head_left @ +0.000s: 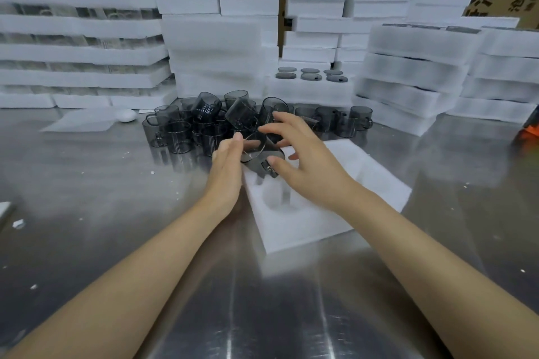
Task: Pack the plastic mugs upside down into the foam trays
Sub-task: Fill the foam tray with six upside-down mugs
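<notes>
Gripping a tilted mug (254, 149) over the foam tray (303, 227), right hand (310, 162) curls, left hand (227, 173) presses.

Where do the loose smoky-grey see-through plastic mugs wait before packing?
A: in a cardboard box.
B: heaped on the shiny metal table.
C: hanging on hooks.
B: the smoky-grey plastic mugs lie heaped on the shiny metal table, behind the flat white foam tray.

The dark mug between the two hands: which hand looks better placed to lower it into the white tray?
Probably the right hand: it is over the foam tray, with thumb and fingers curled round the mug, while the left hand only presses flat against it at the tray's edge.
</notes>
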